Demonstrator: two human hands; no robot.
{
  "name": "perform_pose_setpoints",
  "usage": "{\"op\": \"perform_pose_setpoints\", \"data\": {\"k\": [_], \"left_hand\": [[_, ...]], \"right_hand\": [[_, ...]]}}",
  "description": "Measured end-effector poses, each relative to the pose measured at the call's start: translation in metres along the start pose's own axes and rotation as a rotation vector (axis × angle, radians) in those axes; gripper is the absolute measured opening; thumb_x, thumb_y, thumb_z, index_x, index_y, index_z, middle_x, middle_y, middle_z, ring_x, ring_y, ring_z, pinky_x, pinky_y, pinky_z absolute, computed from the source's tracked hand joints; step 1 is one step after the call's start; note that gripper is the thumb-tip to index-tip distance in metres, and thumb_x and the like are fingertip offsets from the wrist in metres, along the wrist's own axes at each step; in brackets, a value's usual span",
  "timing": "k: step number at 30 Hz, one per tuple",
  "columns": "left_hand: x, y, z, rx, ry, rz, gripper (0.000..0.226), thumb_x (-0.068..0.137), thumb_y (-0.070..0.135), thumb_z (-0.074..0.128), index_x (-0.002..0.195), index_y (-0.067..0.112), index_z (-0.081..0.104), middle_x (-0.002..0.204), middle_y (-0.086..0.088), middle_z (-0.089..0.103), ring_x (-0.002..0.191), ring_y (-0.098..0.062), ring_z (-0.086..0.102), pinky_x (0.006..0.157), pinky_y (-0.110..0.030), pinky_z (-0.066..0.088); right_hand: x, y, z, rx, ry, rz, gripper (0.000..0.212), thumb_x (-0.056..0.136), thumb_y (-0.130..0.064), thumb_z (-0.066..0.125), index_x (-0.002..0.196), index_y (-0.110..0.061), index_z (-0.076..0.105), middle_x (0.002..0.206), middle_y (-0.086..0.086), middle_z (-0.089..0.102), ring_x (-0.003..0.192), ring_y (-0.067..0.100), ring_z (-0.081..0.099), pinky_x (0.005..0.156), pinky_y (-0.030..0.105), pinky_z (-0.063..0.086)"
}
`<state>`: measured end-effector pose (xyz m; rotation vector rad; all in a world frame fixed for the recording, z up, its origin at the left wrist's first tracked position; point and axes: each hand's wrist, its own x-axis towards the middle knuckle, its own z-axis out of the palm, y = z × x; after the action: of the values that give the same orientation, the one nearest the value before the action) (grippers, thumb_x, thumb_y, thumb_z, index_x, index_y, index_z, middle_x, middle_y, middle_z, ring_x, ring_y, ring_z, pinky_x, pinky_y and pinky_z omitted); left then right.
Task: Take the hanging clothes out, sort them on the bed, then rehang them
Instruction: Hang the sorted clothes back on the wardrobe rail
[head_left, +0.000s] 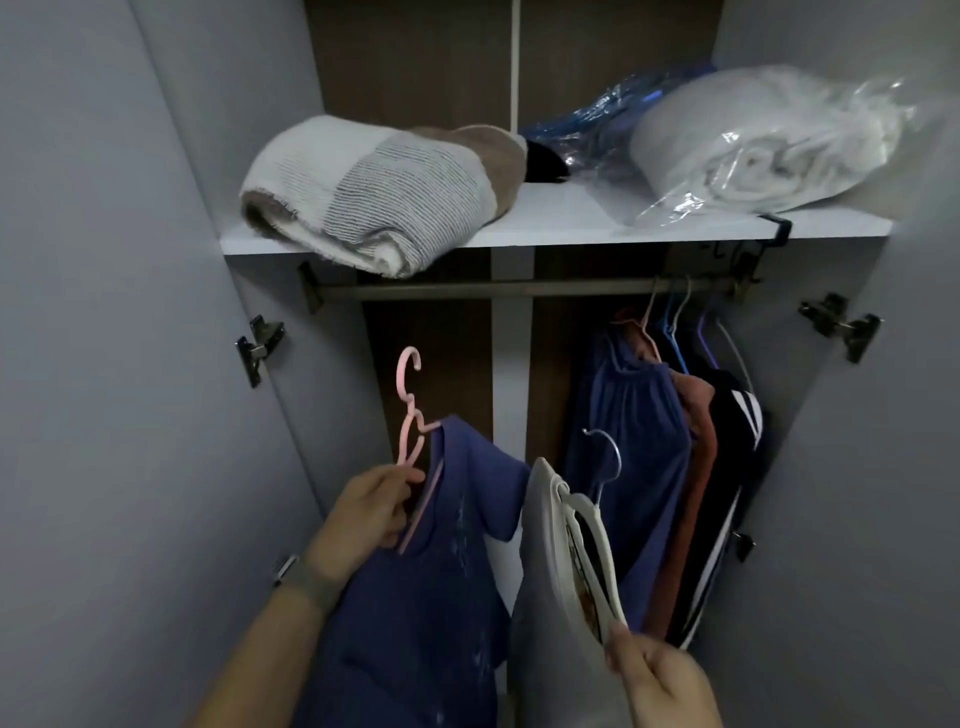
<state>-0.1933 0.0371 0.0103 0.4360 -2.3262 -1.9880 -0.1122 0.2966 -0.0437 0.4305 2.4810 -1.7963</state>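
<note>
- Left hand (375, 506) gripped the pink hanger (410, 415) carrying a blue shirt (426, 561), hook up, off the rail.
- Right hand (657, 680) pinched the white hanger (587, 525) with a grey garment (545, 571), tilted.
- Rail (467, 287) ran crosswise above both hands; two garments held, about four hung (675, 415) above the right hand.

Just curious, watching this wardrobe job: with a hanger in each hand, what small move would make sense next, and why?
Probably lift the pink plastic hanger in the left hand up to hook it on the metal wardrobe rail. Its hook is off the rail, pointing up below a bare stretch, with the blue T-shirt on it. The right hand holds the white hanger lower. They could equally be coming out.
</note>
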Motion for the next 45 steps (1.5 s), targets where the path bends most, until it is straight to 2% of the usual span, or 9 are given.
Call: {"op": "perform_pose_setpoints", "data": {"k": [6, 11, 15, 20, 23, 27, 32, 39, 45], "left_hand": [[0.135, 0.029, -0.03, 0.084, 0.223, 0.07, 0.025, 0.098, 0.009, 0.039, 0.098, 0.0, 0.063, 0.051, -0.002, 0.048, 0.045, -0.016, 0.043, 0.045, -0.022, 0.035], [0.238, 0.038, -0.053, 0.162, 0.441, 0.084, 0.03, 0.097, 0.016, 0.044, 0.097, -0.004, 0.066, 0.104, -0.04, 0.059, 0.099, -0.052, 0.055, 0.08, -0.048, 0.048], [0.286, 0.045, -0.068, 0.18, 0.514, 0.042, 0.036, 0.095, 0.022, 0.05, 0.102, -0.01, 0.064, 0.105, -0.033, 0.063, 0.101, -0.045, 0.059, 0.075, -0.042, 0.046], [0.305, 0.019, -0.085, 0.31, 0.473, -0.125, 0.038, 0.093, 0.029, 0.053, 0.103, -0.006, 0.062, 0.101, -0.021, 0.062, 0.08, -0.026, 0.057, 0.077, -0.034, 0.044], [0.305, 0.012, -0.091, 0.362, 0.463, -0.152, 0.044, 0.094, 0.032, 0.047, 0.116, -0.005, 0.059, 0.118, -0.027, 0.059, 0.106, -0.035, 0.057, 0.091, -0.037, 0.042], [0.31, 0.001, -0.108, 0.378, 0.457, -0.156, 0.06, 0.085, 0.057, 0.046, 0.099, 0.004, 0.068, 0.11, -0.02, 0.065, 0.101, -0.032, 0.06, 0.092, -0.038, 0.048], [0.298, 0.009, -0.102, 0.418, 0.432, -0.132, 0.035, 0.095, 0.023, 0.047, 0.102, -0.007, 0.063, 0.109, -0.025, 0.063, 0.103, -0.036, 0.058, 0.083, -0.033, 0.045], [0.274, 0.008, -0.085, 0.436, 0.521, -0.001, 0.018, 0.089, -0.002, 0.043, 0.093, -0.011, 0.058, 0.099, -0.027, 0.062, 0.095, -0.039, 0.059, 0.075, -0.035, 0.045], [0.189, 0.0, -0.06, 0.186, 0.612, 0.23, 0.024, 0.088, -0.002, 0.048, 0.108, 0.003, 0.061, 0.104, -0.008, 0.064, 0.094, -0.02, 0.061, 0.078, -0.02, 0.047]], "right_hand": [[0.085, -0.038, 0.02, -0.018, -0.128, -0.118, 0.047, 0.093, -0.024, 0.056, 0.048, -0.011, 0.056, 0.041, -0.008, 0.053, 0.05, 0.0, 0.05, 0.052, 0.005, 0.034], [0.145, -0.059, 0.017, -0.086, -0.217, -0.207, 0.049, 0.095, -0.023, 0.053, 0.046, -0.017, 0.051, 0.041, -0.008, 0.049, 0.044, -0.005, 0.047, 0.052, 0.008, 0.035], [0.176, -0.074, 0.018, -0.097, -0.307, -0.223, 0.052, 0.096, -0.021, 0.052, 0.044, -0.019, 0.048, 0.04, -0.009, 0.047, 0.042, -0.003, 0.045, 0.05, 0.011, 0.034], [0.199, -0.076, 0.025, -0.161, -0.354, -0.203, 0.052, 0.095, -0.026, 0.053, 0.043, -0.02, 0.049, 0.044, -0.008, 0.051, 0.045, -0.003, 0.047, 0.052, 0.01, 0.035], [0.201, -0.076, 0.036, -0.172, -0.358, -0.159, 0.049, 0.094, -0.029, 0.054, 0.046, -0.019, 0.051, 0.048, -0.005, 0.055, 0.049, -0.003, 0.052, 0.054, 0.01, 0.037], [0.2, -0.077, 0.057, -0.181, -0.363, -0.133, 0.049, 0.095, -0.028, 0.053, 0.048, -0.015, 0.05, 0.048, -0.004, 0.05, 0.046, 0.0, 0.047, 0.051, 0.013, 0.034], [0.196, -0.087, 0.084, -0.14, -0.38, -0.103, 0.048, 0.095, -0.029, 0.053, 0.049, -0.015, 0.048, 0.055, 0.002, 0.052, 0.06, 0.011, 0.053, 0.058, 0.016, 0.036], [0.195, -0.116, 0.114, -0.115, -0.435, -0.161, 0.048, 0.096, -0.028, 0.05, 0.051, -0.014, 0.041, 0.047, 0.001, 0.042, 0.047, 0.01, 0.043, 0.054, 0.022, 0.034], [0.216, -0.163, 0.183, -0.188, -0.406, -0.365, 0.042, 0.097, -0.023, 0.043, 0.058, -0.01, 0.046, 0.051, 0.004, 0.041, 0.047, 0.012, 0.042, 0.046, 0.025, 0.029]]}}
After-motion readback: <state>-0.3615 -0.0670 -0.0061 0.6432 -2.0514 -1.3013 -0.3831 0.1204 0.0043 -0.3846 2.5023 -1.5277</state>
